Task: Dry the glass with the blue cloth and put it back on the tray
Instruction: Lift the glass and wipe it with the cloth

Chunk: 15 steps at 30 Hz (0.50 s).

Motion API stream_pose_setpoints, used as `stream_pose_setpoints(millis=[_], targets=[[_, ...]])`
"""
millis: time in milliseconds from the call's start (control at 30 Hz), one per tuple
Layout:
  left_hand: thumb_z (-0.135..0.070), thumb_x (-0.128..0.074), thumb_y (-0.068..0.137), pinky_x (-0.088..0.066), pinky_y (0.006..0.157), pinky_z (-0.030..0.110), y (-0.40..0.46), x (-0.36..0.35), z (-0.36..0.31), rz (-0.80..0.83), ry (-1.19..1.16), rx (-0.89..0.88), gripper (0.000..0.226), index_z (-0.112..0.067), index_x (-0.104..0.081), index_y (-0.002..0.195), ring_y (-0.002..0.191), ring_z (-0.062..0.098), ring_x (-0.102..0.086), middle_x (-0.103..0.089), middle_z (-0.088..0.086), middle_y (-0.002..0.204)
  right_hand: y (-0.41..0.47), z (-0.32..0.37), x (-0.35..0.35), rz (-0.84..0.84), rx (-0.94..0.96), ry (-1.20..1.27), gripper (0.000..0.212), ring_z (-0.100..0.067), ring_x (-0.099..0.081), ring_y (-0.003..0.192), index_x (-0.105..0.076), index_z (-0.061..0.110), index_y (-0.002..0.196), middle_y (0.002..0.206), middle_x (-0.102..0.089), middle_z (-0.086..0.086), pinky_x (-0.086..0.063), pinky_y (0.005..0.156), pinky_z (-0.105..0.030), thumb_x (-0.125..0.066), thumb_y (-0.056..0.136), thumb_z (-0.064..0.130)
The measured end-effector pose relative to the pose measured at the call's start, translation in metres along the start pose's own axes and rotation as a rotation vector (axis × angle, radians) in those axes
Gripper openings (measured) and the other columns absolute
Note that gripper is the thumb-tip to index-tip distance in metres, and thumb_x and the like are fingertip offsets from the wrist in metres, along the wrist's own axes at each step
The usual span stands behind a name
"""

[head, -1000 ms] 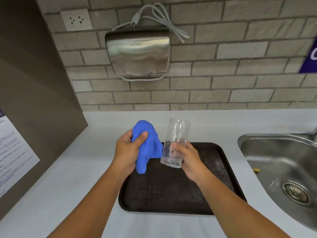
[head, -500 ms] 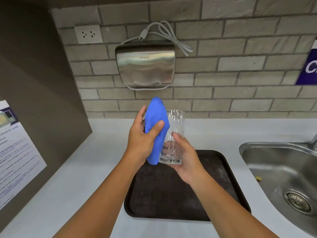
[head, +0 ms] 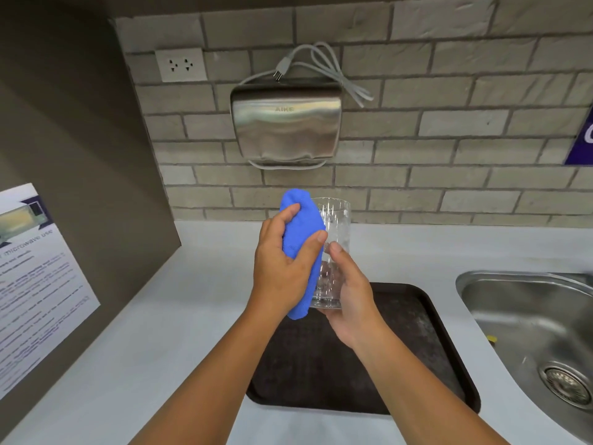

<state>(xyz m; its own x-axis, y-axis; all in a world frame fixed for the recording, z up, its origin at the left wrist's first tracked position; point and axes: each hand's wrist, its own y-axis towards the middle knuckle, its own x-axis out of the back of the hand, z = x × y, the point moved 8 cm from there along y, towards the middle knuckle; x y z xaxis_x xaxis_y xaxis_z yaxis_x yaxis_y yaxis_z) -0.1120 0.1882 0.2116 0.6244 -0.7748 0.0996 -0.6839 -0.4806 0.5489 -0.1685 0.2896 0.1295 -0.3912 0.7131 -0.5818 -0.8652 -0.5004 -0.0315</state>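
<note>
A clear drinking glass is held upright in the air above the dark brown tray. My right hand grips its lower part and base from the right. The blue cloth is bunched in my left hand, which presses it flat against the glass's left outer wall. The cloth covers the left side of the glass from near the rim down past the base. Nothing lies on the tray.
The tray sits on a white counter. A steel sink is set in at the right. A steel hand dryer hangs on the brick wall, a socket beside it. A dark side panel bears a printed notice at the left.
Both hands rose from just over the tray. The cloth, first held apart to the left of the glass, now lies pressed against the glass's left side.
</note>
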Motion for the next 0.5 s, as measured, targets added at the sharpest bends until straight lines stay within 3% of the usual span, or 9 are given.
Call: stream_pose_setpoints(millis=[67,133,200,267,333,400,467,500], targets=[[-0.043,-0.067,0.082,-0.054,0.084,0.023,0.002,0.008,0.006,-0.04,-0.041,0.056,0.026,-0.04,-0.059,0.107,0.099,0.006,-0.064,-0.064,-0.013,0.111,-0.002,0.003,-0.008,0.058,0.016,0.014,0.059,-0.035,-0.067,0.091,-0.069,0.013,0.119,0.107,-0.067,-0.021,-0.054,0.077,-0.045,-0.075,0.071,0.048],[-0.039,-0.066,0.086,-0.06,0.068,0.044,0.003,0.013,0.023,-0.063,-0.15,0.235,0.01,-0.032,-0.063,0.092,0.079,0.029,-0.069,-0.071,-0.001,0.091,-0.004,0.005,-0.017,0.134,0.011,0.047,0.055,-0.03,-0.07,0.08,-0.074,0.018,0.11,0.095,-0.07,-0.015,-0.057,0.071,-0.04,-0.078,0.065,0.05],[-0.031,-0.064,0.091,-0.059,0.052,0.039,-0.002,0.014,0.037,-0.061,-0.27,0.397,0.011,-0.022,-0.066,0.086,0.062,0.028,-0.067,-0.071,0.005,0.074,-0.005,0.004,-0.02,0.183,-0.002,0.031,0.058,-0.028,-0.071,0.082,-0.074,0.018,0.111,0.093,-0.072,-0.011,-0.057,0.076,-0.043,-0.078,0.065,0.053],[-0.031,-0.062,0.093,-0.056,0.051,0.032,-0.003,0.016,0.037,-0.066,-0.287,0.414,0.013,-0.021,-0.068,0.089,0.061,0.021,-0.069,-0.072,0.002,0.074,-0.005,0.001,-0.019,0.201,-0.032,0.012,0.064,-0.029,-0.072,0.085,-0.073,0.017,0.112,0.095,-0.073,-0.011,-0.057,0.079,-0.045,-0.08,0.062,0.056],[-0.035,-0.061,0.093,-0.057,0.064,0.031,-0.001,0.019,0.025,-0.095,-0.225,0.295,0.011,-0.029,-0.07,0.094,0.075,0.012,-0.07,-0.073,-0.008,0.085,-0.005,-0.002,-0.018,0.198,-0.053,0.021,0.06,-0.029,-0.073,0.082,-0.076,0.02,0.103,0.093,-0.074,-0.011,-0.057,0.077,-0.044,-0.083,0.057,0.057],[-0.034,-0.061,0.092,-0.051,0.084,0.019,-0.001,0.016,-0.003,-0.08,-0.073,0.047,0.018,-0.033,-0.07,0.106,0.093,-0.001,-0.064,-0.066,-0.012,0.099,-0.004,-0.005,-0.016,0.175,-0.055,0.018,0.057,-0.028,-0.073,0.08,-0.078,0.022,0.096,0.093,-0.075,-0.01,-0.055,0.076,-0.043,-0.086,0.052,0.057],[-0.027,-0.064,0.089,-0.04,0.084,0.006,-0.005,0.008,-0.029,-0.06,0.083,-0.18,0.027,-0.024,-0.069,0.116,0.093,-0.008,-0.056,-0.055,-0.012,0.097,-0.004,-0.007,-0.018,0.183,-0.052,0.024,0.057,-0.026,-0.074,0.083,-0.079,0.023,0.097,0.097,-0.077,-0.008,-0.057,0.075,-0.042,-0.086,0.052,0.057],[-0.023,-0.066,0.089,-0.039,0.082,0.004,-0.005,0.007,-0.034,-0.067,0.107,-0.213,0.028,-0.02,-0.07,0.116,0.09,-0.008,-0.054,-0.052,-0.01,0.094,-0.005,-0.008,-0.021,0.192,-0.057,0.034,0.056,-0.026,-0.075,0.084,-0.079,0.023,0.098,0.098,-0.077,-0.008,-0.058,0.075,-0.042,-0.086,0.053,0.057]])
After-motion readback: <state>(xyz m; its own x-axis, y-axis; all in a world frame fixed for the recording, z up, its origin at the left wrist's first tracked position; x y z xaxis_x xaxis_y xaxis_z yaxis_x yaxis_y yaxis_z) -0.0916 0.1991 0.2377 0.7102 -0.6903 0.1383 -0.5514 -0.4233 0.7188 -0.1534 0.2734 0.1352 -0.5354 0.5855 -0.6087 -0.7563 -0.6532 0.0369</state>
